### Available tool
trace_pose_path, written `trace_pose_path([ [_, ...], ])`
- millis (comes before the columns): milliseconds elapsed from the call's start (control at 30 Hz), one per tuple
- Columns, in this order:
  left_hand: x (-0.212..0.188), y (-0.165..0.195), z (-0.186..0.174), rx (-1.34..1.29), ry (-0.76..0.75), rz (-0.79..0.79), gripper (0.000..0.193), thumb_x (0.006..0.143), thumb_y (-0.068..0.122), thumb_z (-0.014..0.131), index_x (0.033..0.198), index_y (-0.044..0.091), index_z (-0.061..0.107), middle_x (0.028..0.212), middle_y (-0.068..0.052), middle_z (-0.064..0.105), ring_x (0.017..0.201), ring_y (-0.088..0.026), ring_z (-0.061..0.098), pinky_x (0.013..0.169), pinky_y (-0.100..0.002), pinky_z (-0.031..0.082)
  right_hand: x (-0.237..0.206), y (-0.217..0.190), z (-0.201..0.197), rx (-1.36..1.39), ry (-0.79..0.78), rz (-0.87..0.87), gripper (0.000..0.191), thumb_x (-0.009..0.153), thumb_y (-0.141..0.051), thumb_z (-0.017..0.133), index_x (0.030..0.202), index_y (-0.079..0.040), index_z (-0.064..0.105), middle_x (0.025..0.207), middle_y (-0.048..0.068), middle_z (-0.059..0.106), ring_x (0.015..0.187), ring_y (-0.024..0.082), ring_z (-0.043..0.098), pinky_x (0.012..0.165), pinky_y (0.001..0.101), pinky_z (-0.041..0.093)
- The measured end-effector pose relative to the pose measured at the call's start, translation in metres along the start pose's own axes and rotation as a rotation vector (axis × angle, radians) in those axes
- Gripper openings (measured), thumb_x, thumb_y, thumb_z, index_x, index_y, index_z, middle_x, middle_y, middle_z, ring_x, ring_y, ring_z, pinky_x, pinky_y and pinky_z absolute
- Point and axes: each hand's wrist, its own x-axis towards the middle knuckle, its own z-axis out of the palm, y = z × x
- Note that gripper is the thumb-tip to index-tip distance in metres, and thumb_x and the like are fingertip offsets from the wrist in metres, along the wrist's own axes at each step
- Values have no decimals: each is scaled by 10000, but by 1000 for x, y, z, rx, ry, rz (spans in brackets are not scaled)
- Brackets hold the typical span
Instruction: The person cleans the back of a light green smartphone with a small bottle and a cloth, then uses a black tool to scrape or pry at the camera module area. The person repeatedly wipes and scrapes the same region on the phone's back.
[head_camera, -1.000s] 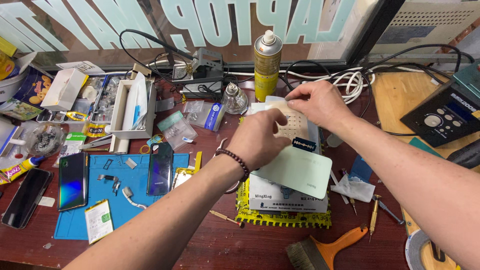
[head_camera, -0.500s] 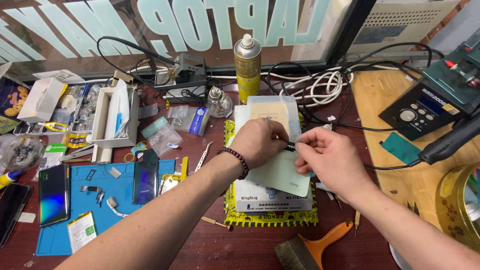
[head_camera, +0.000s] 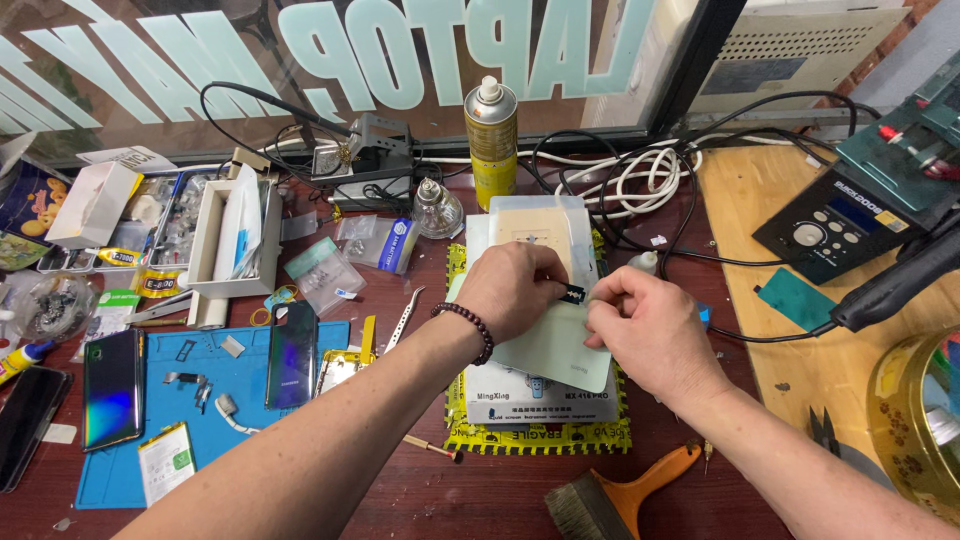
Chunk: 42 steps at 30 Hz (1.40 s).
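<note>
My left hand (head_camera: 515, 290) and my right hand (head_camera: 645, 325) meet over a pale green sheet (head_camera: 560, 350) that lies on a white box (head_camera: 540, 400). Both pinch a small black part (head_camera: 573, 294) between their fingertips. A dark bead bracelet (head_camera: 470, 325) rings my left wrist. Beyond the hands a clear plastic pouch with a cream card (head_camera: 540, 225) lies on the yellow-and-black mat (head_camera: 540, 435).
A blue work mat (head_camera: 200, 400) at left carries phones (head_camera: 290, 355), small parts and a battery. A yellow spray can (head_camera: 492, 140), a soldering station (head_camera: 365, 165) and cables (head_camera: 640, 175) stand at the back. A brush (head_camera: 620, 490) lies in front, a control unit (head_camera: 840, 225) at right.
My right hand came down from the top of the pouch to meet my left hand at the sheet's upper edge. The view shifted slightly right.
</note>
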Motion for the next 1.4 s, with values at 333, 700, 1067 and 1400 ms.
trace_pose_path([
  [333, 8, -1, -1, -26, -77, -54, 161, 775, 196, 751, 916, 126, 782, 867, -98, 776, 812, -258, 754, 780, -389, 600, 4, 2, 1, 45, 11, 24, 98, 897, -90, 620, 910, 4, 643, 736, 98, 764, 653, 167, 784, 599, 292, 593],
  [700, 20, 0, -3, 41, -229, 76, 182, 794, 238, 754, 940, 140, 797, 874, -86, 783, 810, -236, 755, 782, -372, 597, 0, 8, 3, 104, 60, 4, 89, 885, -69, 598, 902, 15, 621, 757, 115, 771, 693, 184, 807, 601, 292, 607],
  [1067, 25, -10, -1, 2, -184, 55, 197, 794, 213, 776, 969, 133, 815, 872, -96, 788, 776, -211, 750, 759, -349, 596, 7, -5, 4, 105, 29, 43, 88, 855, -58, 636, 890, 15, 672, 740, 96, 759, 631, 176, 775, 565, 302, 605],
  [1400, 28, -2, -19, -218, -347, -142, 151, 852, 30, 670, 975, 37, 758, 809, -67, 776, 582, -148, 735, 487, -303, 626, 6, -14, 4, -92, 5, -112, 141, 883, -116, 666, 990, -55, 735, 702, 30, 756, 561, 108, 724, 493, 287, 600],
])
